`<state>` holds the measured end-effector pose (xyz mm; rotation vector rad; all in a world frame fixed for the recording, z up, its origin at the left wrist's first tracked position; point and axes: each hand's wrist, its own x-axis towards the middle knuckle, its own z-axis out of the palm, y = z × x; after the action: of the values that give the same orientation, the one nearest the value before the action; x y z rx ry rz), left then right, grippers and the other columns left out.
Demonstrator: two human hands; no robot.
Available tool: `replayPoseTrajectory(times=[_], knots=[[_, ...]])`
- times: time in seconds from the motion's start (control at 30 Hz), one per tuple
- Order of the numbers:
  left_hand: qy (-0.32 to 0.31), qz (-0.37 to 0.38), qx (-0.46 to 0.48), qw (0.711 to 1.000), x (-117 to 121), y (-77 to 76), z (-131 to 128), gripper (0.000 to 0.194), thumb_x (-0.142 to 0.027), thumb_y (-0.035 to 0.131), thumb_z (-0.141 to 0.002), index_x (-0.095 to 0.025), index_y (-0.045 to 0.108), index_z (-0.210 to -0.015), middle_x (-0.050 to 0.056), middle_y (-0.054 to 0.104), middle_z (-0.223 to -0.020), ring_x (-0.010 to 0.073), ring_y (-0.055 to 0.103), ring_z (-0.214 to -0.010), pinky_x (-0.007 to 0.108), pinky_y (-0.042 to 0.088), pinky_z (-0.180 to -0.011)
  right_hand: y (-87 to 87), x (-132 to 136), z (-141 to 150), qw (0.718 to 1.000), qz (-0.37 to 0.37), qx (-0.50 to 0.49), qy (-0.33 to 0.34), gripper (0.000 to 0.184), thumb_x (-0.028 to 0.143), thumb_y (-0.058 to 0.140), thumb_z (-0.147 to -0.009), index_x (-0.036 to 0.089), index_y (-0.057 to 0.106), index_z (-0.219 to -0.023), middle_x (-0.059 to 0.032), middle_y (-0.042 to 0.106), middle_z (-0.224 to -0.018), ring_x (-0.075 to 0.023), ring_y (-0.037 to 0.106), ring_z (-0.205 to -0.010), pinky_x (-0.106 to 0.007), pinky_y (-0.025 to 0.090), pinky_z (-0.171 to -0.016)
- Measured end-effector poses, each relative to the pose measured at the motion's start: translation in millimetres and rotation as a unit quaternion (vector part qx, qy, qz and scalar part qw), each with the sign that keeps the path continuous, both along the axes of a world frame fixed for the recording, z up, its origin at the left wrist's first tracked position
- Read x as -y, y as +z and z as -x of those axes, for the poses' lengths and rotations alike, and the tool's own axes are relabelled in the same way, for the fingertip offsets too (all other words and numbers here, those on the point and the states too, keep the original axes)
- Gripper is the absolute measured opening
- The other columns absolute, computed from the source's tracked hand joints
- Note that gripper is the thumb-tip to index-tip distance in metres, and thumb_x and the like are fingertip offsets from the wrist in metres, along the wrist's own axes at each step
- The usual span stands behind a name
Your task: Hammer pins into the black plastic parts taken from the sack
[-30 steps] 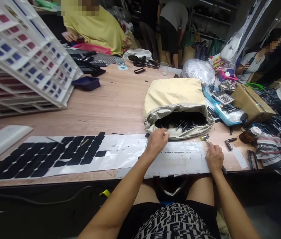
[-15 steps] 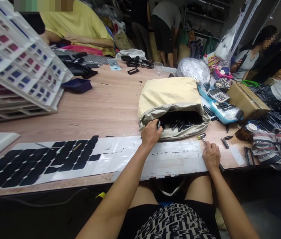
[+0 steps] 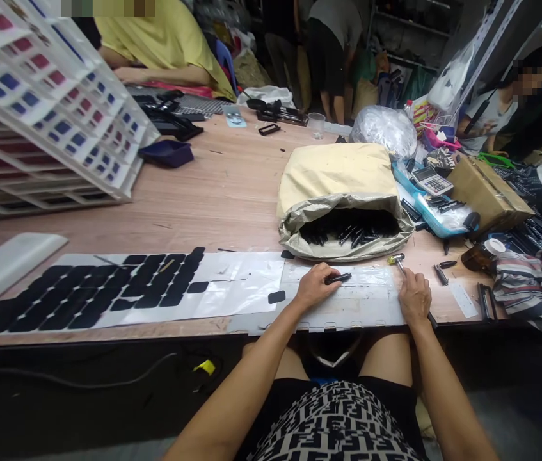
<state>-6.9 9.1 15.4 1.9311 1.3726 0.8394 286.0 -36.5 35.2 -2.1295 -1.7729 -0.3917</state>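
Observation:
My left hand pinches a thin black part and holds it just above a clear plastic sheet at the table's near edge. My right hand is closed round the handle of a small hammer, whose head rests on the sheet's far right corner. Behind the hands an open tan sack lies on its side, with several more black parts in its mouth. One loose black pad lies left of my left hand. Rows of black pads cover a white sheet further left.
A white rack of red and blue compartments leans at the far left. A calculator, a cardboard box, a brown jar and striped cloth crowd the right. Other people stand or sit at the far side.
My left hand went into the sack's mouth, then came back toward me holding a black part over the clear sheet. My right hand stayed on the hammer.

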Motion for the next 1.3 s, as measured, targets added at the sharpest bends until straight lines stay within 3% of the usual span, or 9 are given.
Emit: replayPoseTrajectory(times=[0.13,0.27,0.37,0.47,0.7,0.9,1.07,1.17,1.3], knots=[[-0.006,0.004,0.005,1.000,-2,-0.4,0,0.020,-0.027,0.070,-0.079,-0.023,0.074,-0.098,0.001,0.063,-0.089,0.0186,0.060,-0.090,0.030,0.047,-0.080,9.6,12,15,0.988,-0.051,-0.141,0.025,0.039,0.023,0.041,-0.095,0.019,0.064,-0.127,-0.0100,0.062,-0.100,-0.0229,0.055,-0.095,-0.035,0.045,-0.082],[-0.002,0.009,0.007,1.000,-3,-4.0,0,0.022,-0.027,0.072,-0.078,-0.023,0.075,-0.100,0.001,0.064,-0.091,0.0186,0.059,-0.093,0.030,0.047,-0.082,24.6,31,53,0.940,-0.020,-0.292,0.177,0.037,0.027,0.043,-0.098,0.020,0.062,-0.129,-0.0096,0.066,-0.112,-0.0199,0.062,-0.102,-0.034,0.051,-0.089],[-0.002,0.008,0.014,1.000,-4,-7.7,0,0.022,-0.028,0.073,-0.079,-0.025,0.076,-0.101,0.001,0.063,-0.092,0.0185,0.059,-0.094,0.030,0.047,-0.082,31.0,39,81,0.908,0.026,-0.325,0.263,0.036,0.027,0.044,-0.099,0.022,0.062,-0.130,-0.0089,0.067,-0.110,-0.0187,0.064,-0.103,-0.034,0.053,-0.091],[-0.002,0.003,0.022,1.000,-6,-10.8,0,0.021,-0.029,0.074,-0.080,-0.025,0.076,-0.101,0.000,0.062,-0.090,0.0179,0.059,-0.093,0.029,0.047,-0.082,29.4,40,97,0.903,0.024,-0.316,0.291,0.037,0.025,0.043,-0.100,0.022,0.061,-0.131,-0.0085,0.067,-0.106,-0.0177,0.064,-0.100,-0.033,0.053,-0.091],[-0.004,0.001,0.019,1.000,-7,-11.0,-1,0.017,-0.029,0.072,-0.082,-0.027,0.077,-0.098,0.000,0.063,-0.090,0.0177,0.059,-0.092,0.029,0.047,-0.081,13.6,37,97,0.917,0.031,-0.265,0.297,0.037,0.023,0.041,-0.100,0.023,0.062,-0.131,-0.0079,0.066,-0.100,-0.0183,0.064,-0.095,-0.033,0.054,-0.088],[-0.002,0.002,0.010,1.000,-6,-10.8,-1,0.022,-0.030,0.071,-0.082,-0.026,0.077,-0.103,0.001,0.062,-0.090,0.0186,0.059,-0.095,0.030,0.048,-0.084,15.8,36,90,0.918,-0.013,-0.288,0.274,0.036,0.023,0.043,-0.099,0.021,0.062,-0.130,-0.0085,0.066,-0.104,-0.0179,0.063,-0.099,-0.032,0.053,-0.090],[-0.003,0.007,0.005,1.000,-5,-7.4,-1,0.024,-0.029,0.070,-0.082,-0.025,0.077,-0.104,0.001,0.062,-0.091,0.0189,0.059,-0.095,0.030,0.048,-0.083,13.1,35,84,0.918,0.013,-0.292,0.269,0.035,0.024,0.043,-0.098,0.022,0.064,-0.127,-0.0075,0.067,-0.102,-0.0176,0.065,-0.097,-0.032,0.054,-0.087],[-0.003,0.009,0.002,1.000,-5,-6.3,-1,0.023,-0.029,0.070,-0.082,-0.024,0.077,-0.104,0.001,0.063,-0.091,0.0189,0.059,-0.095,0.030,0.047,-0.082,13.9,29,74,0.926,-0.009,-0.290,0.241,0.035,0.025,0.044,-0.098,0.021,0.064,-0.127,-0.0081,0.068,-0.105,-0.0179,0.064,-0.098,-0.032,0.052,-0.089],[0.001,0.007,-0.005,1.000,-4,-7.4,-1,0.022,-0.031,0.068,-0.083,-0.025,0.076,-0.101,0.001,0.064,-0.091,0.0191,0.059,-0.093,0.030,0.047,-0.078,13.9,14,47,0.965,-0.037,-0.212,0.153,0.037,0.025,0.042,-0.097,0.020,0.064,-0.127,-0.0080,0.066,-0.101,-0.0188,0.061,-0.095,-0.031,0.049,-0.085]])
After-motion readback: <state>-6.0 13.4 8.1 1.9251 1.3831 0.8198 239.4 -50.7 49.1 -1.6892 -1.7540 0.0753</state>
